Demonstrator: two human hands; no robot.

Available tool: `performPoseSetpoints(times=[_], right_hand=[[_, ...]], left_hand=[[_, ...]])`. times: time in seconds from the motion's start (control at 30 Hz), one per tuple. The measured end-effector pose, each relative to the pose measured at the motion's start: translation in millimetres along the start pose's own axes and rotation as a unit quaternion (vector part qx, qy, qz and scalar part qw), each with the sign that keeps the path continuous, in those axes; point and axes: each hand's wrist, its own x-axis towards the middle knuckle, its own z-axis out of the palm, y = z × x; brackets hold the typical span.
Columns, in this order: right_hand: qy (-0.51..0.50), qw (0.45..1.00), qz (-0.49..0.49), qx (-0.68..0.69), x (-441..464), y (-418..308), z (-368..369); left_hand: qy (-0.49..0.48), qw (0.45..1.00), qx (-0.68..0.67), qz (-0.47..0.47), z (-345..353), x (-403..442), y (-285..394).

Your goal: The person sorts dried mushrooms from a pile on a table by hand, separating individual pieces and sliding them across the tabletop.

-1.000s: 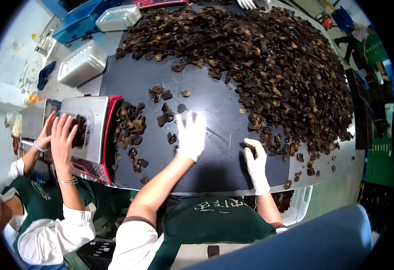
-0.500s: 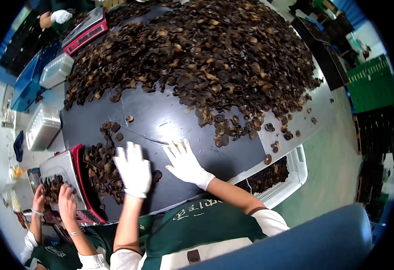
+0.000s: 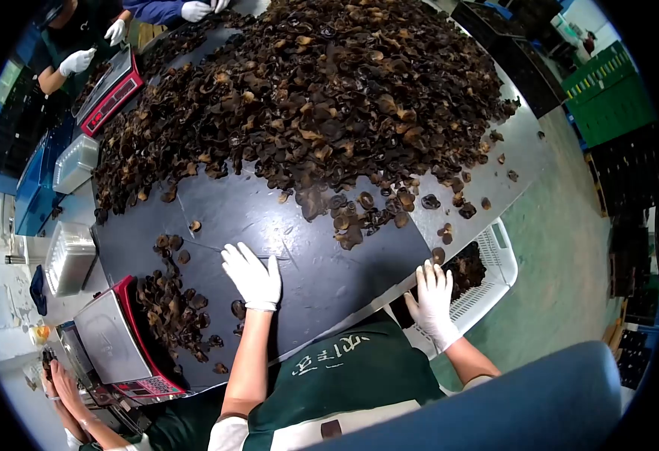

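Note:
My left hand (image 3: 252,279), in a white glove, is over the dark tabletop (image 3: 284,252) with its fingers stretched out and nothing in it. A few dark mushroom pieces (image 3: 238,310) lie just left of its wrist. At the table's front edge, my right hand (image 3: 433,304), also gloved in white, has its fingers extended and appears to hold nothing. It is over the near side of a white basket (image 3: 504,263) that contains dark, curled mushrooms (image 3: 465,274) resembling wood ear. Whether its fingertips touch them I cannot tell.
A large heap of similar mushrooms (image 3: 329,105) covers the table's far side. A smaller cluster (image 3: 175,308) lies beside a red scale (image 3: 111,338). A co-worker's hands (image 3: 62,387) are at lower left. Gloved co-workers and another red scale (image 3: 111,90) are at far left.
My right hand has moved from the tabletop right to the basket. My left hand has shifted right, away from the small cluster. The co-worker's mushrooms have left the near scale. The view has shifted.

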Motion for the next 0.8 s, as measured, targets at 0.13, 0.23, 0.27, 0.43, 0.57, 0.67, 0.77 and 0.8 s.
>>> performPoseSetpoints(times=[0.13,0.23,0.27,0.43,0.57,0.67,0.77,0.8], right_hand=[[0.088,0.971,-0.054,0.214,55,-12,-11],[0.080,0.943,-0.117,0.301,107,-50,-6],[0.131,0.927,-0.132,0.326,118,-60,-3],[0.102,0.947,-0.144,0.268,135,-73,23],[0.054,0.949,-0.164,0.264,91,-11,26],[0.068,0.957,-0.120,0.254,71,15,28],[0.112,0.926,-0.155,0.325,92,-11,10],[0.137,0.913,-0.165,0.348,102,-25,6]], left_hand=[[-0.054,0.967,-0.130,0.210,4,-37,61],[-0.306,0.852,-0.097,0.414,-27,-62,134],[-0.474,0.739,-0.044,0.477,-37,-56,157],[-0.397,0.674,-0.444,0.436,-35,-69,112],[-0.149,0.850,-0.442,0.243,-52,-2,87],[0.076,0.885,-0.433,0.154,-31,65,62],[0.157,0.889,-0.428,0.053,11,124,36],[0.151,0.882,-0.445,0.021,18,140,32]])
